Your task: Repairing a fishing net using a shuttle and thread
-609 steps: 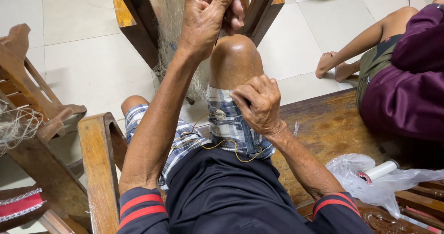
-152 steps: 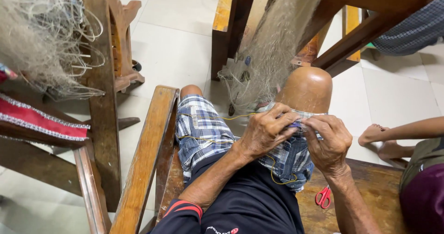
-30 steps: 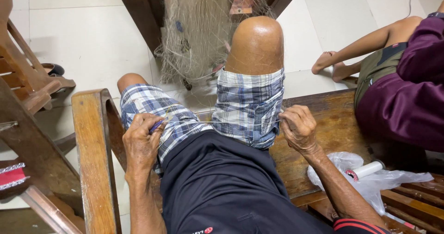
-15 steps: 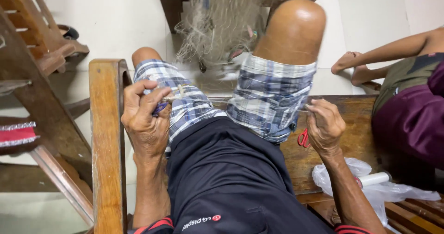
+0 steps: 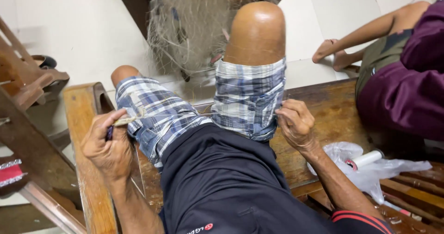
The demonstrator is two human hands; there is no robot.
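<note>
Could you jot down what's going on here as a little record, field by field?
Setting: a person sits on a wooden bench over a tiled floor
Left hand: pinches a thin netting needle beside the left thigh
Right hand: pinched shut at the hem of the plaid shorts; what it grips is too fine to see
Net: hangs bunched beyond the knees
Bench extras: plastic bag with a white roll
Nearby: another person sits to the right
</note>
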